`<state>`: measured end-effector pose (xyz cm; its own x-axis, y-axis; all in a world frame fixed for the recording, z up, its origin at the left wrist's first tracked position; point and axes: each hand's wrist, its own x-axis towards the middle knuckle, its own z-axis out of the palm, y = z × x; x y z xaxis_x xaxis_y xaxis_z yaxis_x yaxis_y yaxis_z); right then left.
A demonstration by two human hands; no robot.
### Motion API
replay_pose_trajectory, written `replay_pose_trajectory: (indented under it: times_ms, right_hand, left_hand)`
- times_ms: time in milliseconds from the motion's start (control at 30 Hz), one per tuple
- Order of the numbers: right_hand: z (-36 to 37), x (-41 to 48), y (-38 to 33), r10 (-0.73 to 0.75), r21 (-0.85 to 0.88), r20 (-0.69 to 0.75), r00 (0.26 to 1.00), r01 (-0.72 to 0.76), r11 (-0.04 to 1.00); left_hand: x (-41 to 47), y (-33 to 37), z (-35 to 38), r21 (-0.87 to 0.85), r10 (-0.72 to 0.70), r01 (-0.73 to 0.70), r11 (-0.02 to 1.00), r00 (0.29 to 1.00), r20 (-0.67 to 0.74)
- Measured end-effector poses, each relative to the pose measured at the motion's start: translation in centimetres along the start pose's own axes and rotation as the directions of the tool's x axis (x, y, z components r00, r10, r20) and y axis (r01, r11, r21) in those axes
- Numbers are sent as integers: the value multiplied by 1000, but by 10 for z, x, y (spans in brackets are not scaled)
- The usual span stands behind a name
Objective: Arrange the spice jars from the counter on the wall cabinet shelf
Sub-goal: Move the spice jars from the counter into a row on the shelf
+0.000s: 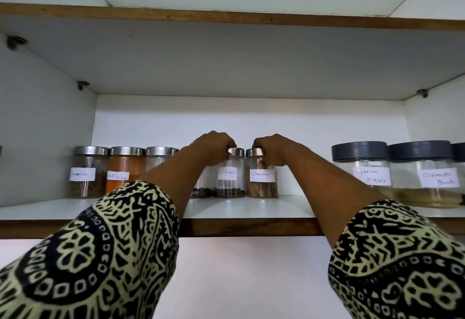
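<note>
Sleeves (100, 255): patterned, nearest you.
Left hand (214, 146): your fingers curl over the cloves jar (228, 180) lid.
Right hand (275, 151): curled round the cinnamon jar (261, 188) top, likely squaring it (labels (261, 176) face you).
Shelf (251, 209): both stand side by side, mid-row.

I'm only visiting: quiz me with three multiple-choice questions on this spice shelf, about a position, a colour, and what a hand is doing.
1. Where is the Cloves jar relative to the Cinnamon jar?
A) left of it
B) right of it
C) stacked on it

2. What colour lid has the Garam Masala jar?
A) silver
B) red
C) dark grey

3. What is the right hand doing?
A) lying flat on the shelf
B) gripping the Cinnamon jar's lid
C) hanging empty

Answers: 1 A, the labels read Cloves then Cinnamon, left to right. 2 C, its cap is dark grey. 3 B, it curls round that lid.
</note>
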<state>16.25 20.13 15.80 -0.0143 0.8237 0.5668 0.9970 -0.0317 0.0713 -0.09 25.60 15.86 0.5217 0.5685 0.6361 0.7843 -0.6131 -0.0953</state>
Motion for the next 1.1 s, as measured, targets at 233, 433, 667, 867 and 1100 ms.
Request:
replay_pose_trajectory:
  times_ms: [233,433,667,867,1100]
  right_hand:
    - [2,-7,2,12,52,-40,999,-9,999]
    - [-26,-40,4,33,109,-281,959,-3,994]
    - [-80,-106,61,52,43,-284,958,-41,998]
    - [-117,-172,133,131,-76,-50,990,-134,988]
    - [-124,-189,197,172,-27,113,979,-170,985]
  left_hand:
    - [-7,1,1,-11,-12,12,1000,1000,-2]
    - [-31,23,-20,-80,-13,4,997,993,-114]
    - [-38,122,-55,-133,241,-276,952,942,-233]
    - [-27,212,-59,-111,341,-357,928,930,-135]
    - [-2,263,-41,-24,194,-194,981,981,16]
